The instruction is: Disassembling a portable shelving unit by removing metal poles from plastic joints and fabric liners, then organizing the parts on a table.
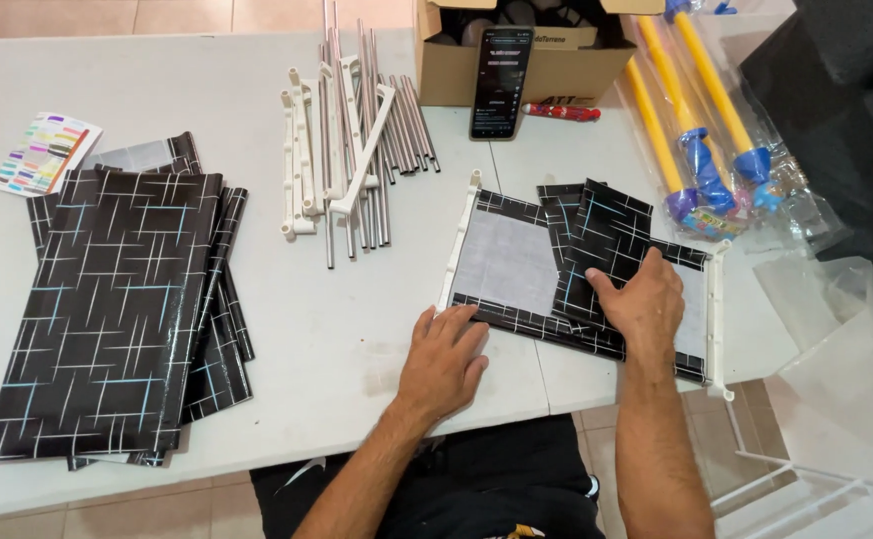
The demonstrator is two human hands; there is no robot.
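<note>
I see my right hand (pixel 646 299) lying flat, fingers spread, on the black line-patterned plastic fabric panel (pixel 566 265), stretched between two white plastic end rails. My left hand (pixel 444 357), fingers loosely open, presses that panel's near-left corner, gripping nothing.

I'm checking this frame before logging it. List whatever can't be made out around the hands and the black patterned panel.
Head view only:
- Panel: the part beneath the right hand is covered, as is the part beneath the folded black sheet.
- Left hand: palm down, its underside is hidden.
- Cardboard box: top cut off by the frame edge, contents too dark.
- Phone screen: too small to read.
- Metal rods: overlapping, so uncountable.
</note>
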